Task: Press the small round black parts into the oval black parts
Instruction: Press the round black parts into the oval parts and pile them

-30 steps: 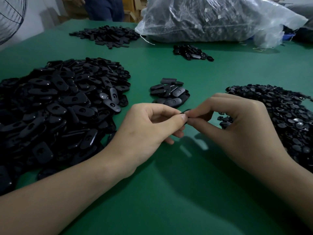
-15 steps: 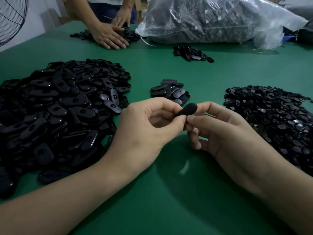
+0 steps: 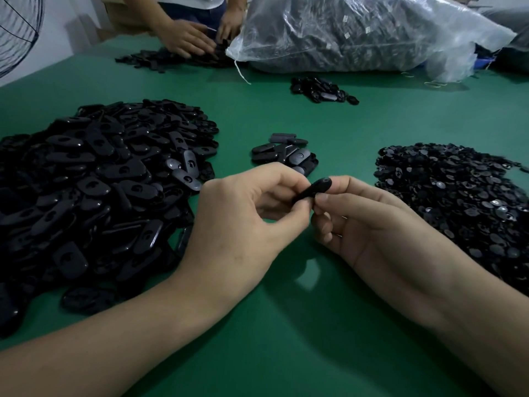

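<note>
My left hand pinches the lower end of one oval black part between thumb and fingers, above the green table. My right hand holds the same part from the right, its thumb tip against the part's underside and its fingers behind the upper end. A big heap of oval black parts lies to the left. The pile of small round black parts lies to the right. A small stack of oval parts sits just beyond my hands. No round part shows in my fingers.
Another person's hands work on a far pile of black parts at the back left. A large clear plastic bag full of parts lies at the back. A small cluster of parts sits before it. A fan grille stands far left.
The oval part has turned up into view between my fingertips and my right palm has rolled upward. The other person's hands have come onto the far pile and shifted toward the bag.
</note>
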A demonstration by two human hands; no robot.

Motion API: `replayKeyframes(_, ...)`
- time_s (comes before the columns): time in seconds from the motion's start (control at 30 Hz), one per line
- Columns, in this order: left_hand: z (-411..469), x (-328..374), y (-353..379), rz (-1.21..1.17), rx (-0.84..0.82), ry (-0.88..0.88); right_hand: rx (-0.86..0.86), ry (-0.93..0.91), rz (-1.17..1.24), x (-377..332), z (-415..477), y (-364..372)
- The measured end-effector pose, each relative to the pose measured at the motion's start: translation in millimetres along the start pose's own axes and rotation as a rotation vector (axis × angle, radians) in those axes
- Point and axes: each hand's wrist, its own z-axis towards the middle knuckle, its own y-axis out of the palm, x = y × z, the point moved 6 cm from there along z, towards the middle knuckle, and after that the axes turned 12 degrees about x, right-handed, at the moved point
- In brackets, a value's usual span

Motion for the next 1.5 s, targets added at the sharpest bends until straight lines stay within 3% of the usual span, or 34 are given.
replayKeyframes(0.37,-0.3,1.2,-1.1,0.028,0.016,0.029,-0.038,0.007,0.007,0.5,-1.0,-0.2)
replayKeyframes(0.73,-1.8,19.4,-7.0,0.193,0.032,0.378,-0.196,0.058,0.036,2.8,2.2,-0.9)
replayKeyframes(1.07,-4.6,23.6,-7.9,0.262,0.019,0.542,-0.233,0.133,0.059,3.8,1.4,-2.3)
replayKeyframes(1.5,-1.0,17.8,-4.0,0.254,-0.021,0.433,-0.176,0.117,0.041,2.2,3.1,-0.3)
